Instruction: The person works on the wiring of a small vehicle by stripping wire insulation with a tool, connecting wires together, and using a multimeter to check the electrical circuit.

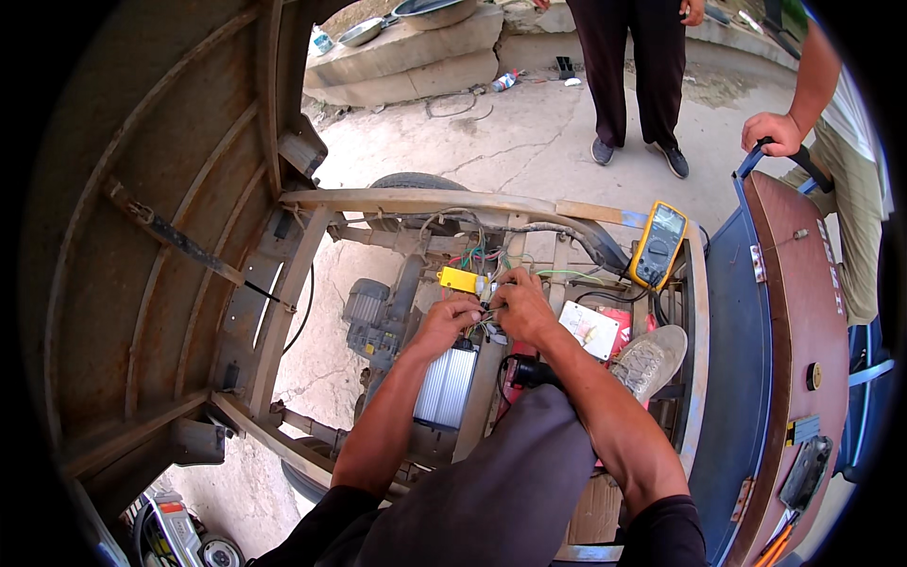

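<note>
Both my hands meet over a bundle of thin wires in the middle of an open vehicle frame. My left hand has its fingers pinched at a wire end beside a silver finned controller box. Close on its right, my right hand is closed with the fingertips on the same wires. What exactly lies between the fingertips is small and partly covered. Just beyond the hands sits a yellow box with white connectors. More coloured wires spread out behind it.
A yellow multimeter leans on the frame's right rail. My shoe rests inside the frame near a white plate. A grey motor sits left. At right, a person's hand holds a seat handle; another person stands behind.
</note>
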### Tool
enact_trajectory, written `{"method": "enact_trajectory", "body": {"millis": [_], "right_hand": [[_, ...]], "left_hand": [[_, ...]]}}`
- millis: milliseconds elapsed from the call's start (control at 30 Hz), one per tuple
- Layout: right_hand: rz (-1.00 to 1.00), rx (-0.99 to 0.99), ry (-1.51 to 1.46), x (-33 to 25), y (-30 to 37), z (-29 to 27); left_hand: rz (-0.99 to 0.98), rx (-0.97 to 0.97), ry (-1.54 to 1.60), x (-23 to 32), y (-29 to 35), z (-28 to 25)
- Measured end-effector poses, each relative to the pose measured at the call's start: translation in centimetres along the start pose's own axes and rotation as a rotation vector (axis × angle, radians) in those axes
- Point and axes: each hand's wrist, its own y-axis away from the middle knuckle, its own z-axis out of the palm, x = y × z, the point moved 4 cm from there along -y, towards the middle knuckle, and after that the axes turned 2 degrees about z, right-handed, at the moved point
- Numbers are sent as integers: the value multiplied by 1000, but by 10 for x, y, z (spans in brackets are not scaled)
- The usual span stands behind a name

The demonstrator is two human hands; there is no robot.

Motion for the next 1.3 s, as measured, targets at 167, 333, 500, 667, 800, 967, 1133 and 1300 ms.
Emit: {"method": "enact_trajectory", "body": {"millis": [167,333,500,667,800,967,1133,1300], "right_hand": [[30,1,-62,-5,3,-3],[22,-24,-60,-1,1,4],[37,-32,-53,-1,2,4],[54,-31,-172,5,2,-2],[85,236,-401,19,13,-47],[309,542,-559,13,98,-93],[513,550,-782,28,178,-96],[584,365,-652,45,186,-87]], "left_hand": [[-28,-22,-29,2,-1,2],[-68,12,-6,-10,-6,4],[162,128,-288,19,6,12],[96,106,-248,21,6,16],[161,167,-244,6,1,15],[171,310,-206,-12,3,5],[306,252,-248,-7,-4,21],[319,244,-306,-8,-1,10]]}}
